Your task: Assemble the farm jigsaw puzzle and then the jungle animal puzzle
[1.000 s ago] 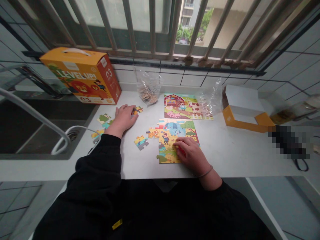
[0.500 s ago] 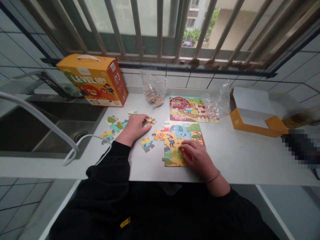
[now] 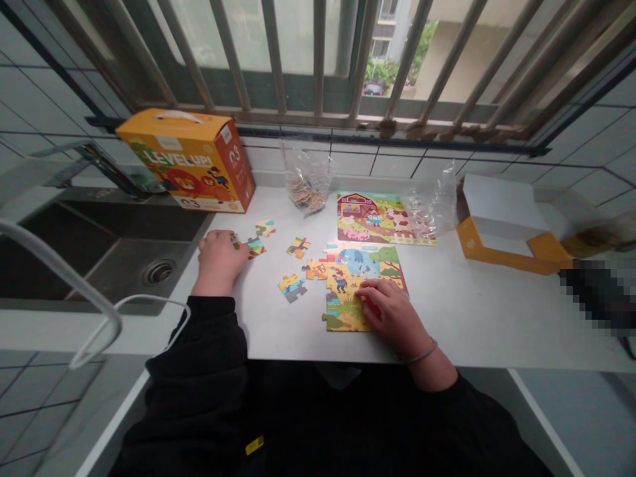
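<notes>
My left hand (image 3: 221, 262) is over loose jigsaw pieces at the left of the counter, thumb and fingers closed around a dark green puzzle piece (image 3: 236, 242); its palm hides others. A colourful piece (image 3: 256, 248) lies by the thumb, with a pale piece (image 3: 265, 228) beyond. My right hand (image 3: 390, 310) rests on the partly joined animal puzzle (image 3: 348, 301), fingers loosely bent, thumb apart, nothing gripped. A tiger piece (image 3: 315, 269) joins the puzzle's left edge. Near it lie a yellow-and-grey piece (image 3: 292, 287) and another loose piece (image 3: 299, 247).
A farm picture puzzle (image 3: 368, 218) lies behind, partly under a clear plastic bag (image 3: 437, 209). Another bag of pieces (image 3: 307, 192) stands at the wall, near an orange box (image 3: 199, 162). An open box (image 3: 511, 225) sits right; a sink (image 3: 124, 255) and white cable (image 3: 99, 295) are left.
My left hand has moved left, from the loose piece near the puzzle to the group of pieces by the sink. That loose piece now lies uncovered. My right hand has stayed put.
</notes>
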The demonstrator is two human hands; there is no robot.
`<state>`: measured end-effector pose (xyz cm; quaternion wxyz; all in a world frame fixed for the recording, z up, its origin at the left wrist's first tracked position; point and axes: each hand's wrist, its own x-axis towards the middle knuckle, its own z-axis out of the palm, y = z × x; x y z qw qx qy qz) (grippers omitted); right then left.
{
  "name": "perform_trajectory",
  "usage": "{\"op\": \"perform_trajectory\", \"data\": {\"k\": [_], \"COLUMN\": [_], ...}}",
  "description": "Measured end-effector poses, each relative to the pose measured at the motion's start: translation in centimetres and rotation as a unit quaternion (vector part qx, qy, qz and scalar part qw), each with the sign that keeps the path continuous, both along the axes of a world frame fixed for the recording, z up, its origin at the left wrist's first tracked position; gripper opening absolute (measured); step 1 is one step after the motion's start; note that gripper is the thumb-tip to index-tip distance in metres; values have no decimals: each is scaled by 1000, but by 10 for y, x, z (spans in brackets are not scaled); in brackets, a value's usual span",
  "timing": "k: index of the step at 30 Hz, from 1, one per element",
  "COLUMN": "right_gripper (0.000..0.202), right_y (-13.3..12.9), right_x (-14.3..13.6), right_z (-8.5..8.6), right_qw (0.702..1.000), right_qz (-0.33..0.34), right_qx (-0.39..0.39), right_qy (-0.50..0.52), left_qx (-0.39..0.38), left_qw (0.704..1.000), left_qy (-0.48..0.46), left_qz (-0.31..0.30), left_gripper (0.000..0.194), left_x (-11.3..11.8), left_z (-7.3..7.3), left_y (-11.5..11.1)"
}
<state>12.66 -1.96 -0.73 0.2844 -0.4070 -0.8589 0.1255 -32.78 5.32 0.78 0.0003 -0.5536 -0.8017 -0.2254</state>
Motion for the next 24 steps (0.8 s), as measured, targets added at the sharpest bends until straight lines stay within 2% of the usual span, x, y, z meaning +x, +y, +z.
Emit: {"op": "perform_trajectory", "data": {"k": [4,8,12,18,21,24], "right_gripper": [22,22,22,23,22,21], "right_y": [0,0,0,0,0,0], "right_x": [0,-1,-1,0,0,0], "right_z": [0,0,1,1,0,-1], "right_qw": [1000,1000,1000,1000,1000,1000], "right_qz": [-1,2,0,-1,-3,-5], "right_qx": [2,2,4,-3,-4,-1], "right_qy": [2,2,4,1,1,5], "left_qx": [-15,-36,-25,42,30,-4], "left_qw": [999,994,988,961,936,923], "left_qy": [32,80,84,27,30,43], "left_qz": [-13,-72,-128,-273,-350,-382], "left_gripper": [46,56,62,50,41,31], "left_x": [7,24,39,68,88,102], "left_z": [-2,-4,-5,-1,1,3], "left_y": [4,10,12,10,6,2]}}
